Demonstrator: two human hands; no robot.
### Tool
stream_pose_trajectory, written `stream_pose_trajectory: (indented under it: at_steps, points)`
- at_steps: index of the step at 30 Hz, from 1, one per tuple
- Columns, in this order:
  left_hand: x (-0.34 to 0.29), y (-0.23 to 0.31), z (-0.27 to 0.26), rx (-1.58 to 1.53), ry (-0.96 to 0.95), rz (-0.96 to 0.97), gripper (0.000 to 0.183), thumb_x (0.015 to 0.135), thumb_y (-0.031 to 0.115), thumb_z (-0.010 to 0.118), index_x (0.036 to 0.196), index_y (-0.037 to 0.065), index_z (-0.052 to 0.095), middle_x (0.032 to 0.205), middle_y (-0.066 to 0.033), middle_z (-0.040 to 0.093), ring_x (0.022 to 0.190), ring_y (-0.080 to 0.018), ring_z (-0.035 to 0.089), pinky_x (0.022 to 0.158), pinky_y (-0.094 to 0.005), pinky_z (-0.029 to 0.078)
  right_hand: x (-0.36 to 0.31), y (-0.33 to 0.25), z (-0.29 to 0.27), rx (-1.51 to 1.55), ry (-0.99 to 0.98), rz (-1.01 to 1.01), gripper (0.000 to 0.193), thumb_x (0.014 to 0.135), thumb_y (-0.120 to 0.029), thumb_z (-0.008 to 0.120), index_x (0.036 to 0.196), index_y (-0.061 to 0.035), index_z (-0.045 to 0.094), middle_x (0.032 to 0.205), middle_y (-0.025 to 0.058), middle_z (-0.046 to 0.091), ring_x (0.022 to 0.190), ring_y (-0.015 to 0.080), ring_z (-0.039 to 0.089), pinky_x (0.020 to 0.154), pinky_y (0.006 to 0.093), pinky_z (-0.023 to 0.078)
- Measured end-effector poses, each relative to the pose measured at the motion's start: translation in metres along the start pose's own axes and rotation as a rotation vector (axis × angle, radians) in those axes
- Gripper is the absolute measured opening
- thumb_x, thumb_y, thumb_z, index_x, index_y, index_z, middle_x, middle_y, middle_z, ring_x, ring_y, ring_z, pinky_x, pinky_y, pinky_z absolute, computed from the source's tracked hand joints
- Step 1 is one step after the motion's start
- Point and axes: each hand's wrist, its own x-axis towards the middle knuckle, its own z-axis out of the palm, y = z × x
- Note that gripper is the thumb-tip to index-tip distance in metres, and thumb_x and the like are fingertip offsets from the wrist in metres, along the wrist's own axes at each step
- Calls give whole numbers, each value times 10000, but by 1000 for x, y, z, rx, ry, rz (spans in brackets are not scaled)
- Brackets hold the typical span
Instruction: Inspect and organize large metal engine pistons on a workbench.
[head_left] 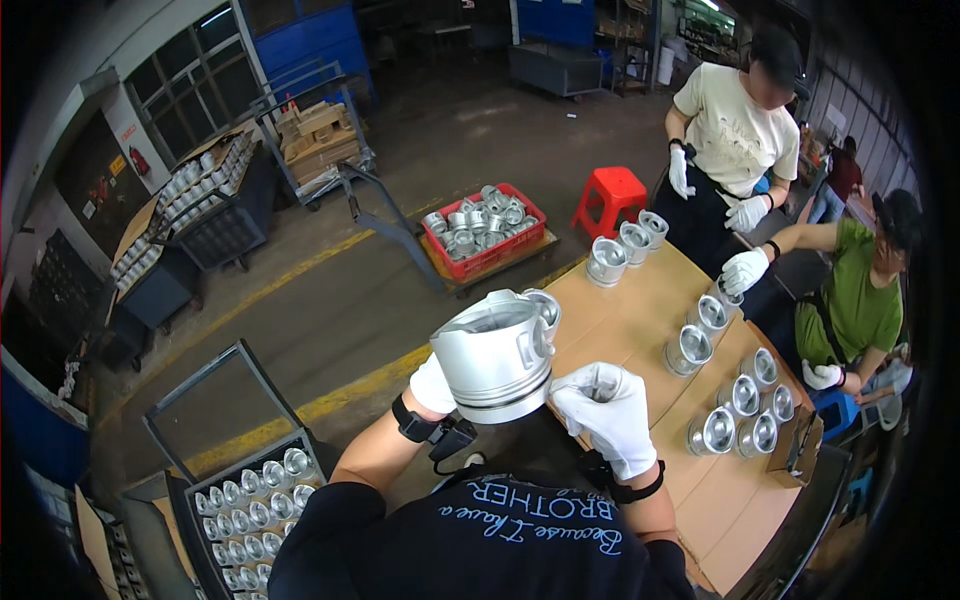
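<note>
A large silver engine piston (pixel 485 358) is raised close in front of me, with ring grooves round its lower part. My left hand (pixel 430 387), white-gloved and mostly hidden behind it, holds it from the left. Just right of the piston is my right hand (pixel 612 415), also gloved, its fingers curled together; a small greyish bit shows between them, too unclear to name. Part of another piston (pixel 545 306) shows behind the held one, by the table's edge. More pistons (pixel 688 350) stand on the cardboard-covered table (pixel 615 330).
Across the table, a person in a green shirt (pixel 850 300) touches a piston; another in a cream shirt (pixel 740 130) stands beyond. A red crate of pistons (pixel 490 262) sits on a trolley. A cart of pistons (pixel 300 437) stands at lower left, a red stool (pixel 610 190) behind the table.
</note>
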Motion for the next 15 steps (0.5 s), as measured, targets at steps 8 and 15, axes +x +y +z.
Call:
stream_pose_trajectory:
  at_steps: [8, 15]
  points:
    - [-8, 2, 5, -80, -13, -26, 568, 913, 321, 596, 1354, 31, 387, 1247, -201, 530, 1131, -307, 562, 939, -426, 517, 17, 2, 2, -27, -231, 15, 130, 759, -7, 722, 798, -35, 601, 749, -33, 596, 693, 22, 527, 639, 203, 452]
    - [-13, 9, 13, 55, -51, 2, 543, 901, 307, 628, 1329, 31, 441, 1217, -175, 576, 1122, -230, 566, 918, -327, 505, 17, 3, 5, -40, -333, 68, 158, 757, -1, 718, 756, -48, 567, 717, -34, 576, 677, 32, 518, 625, 209, 447]
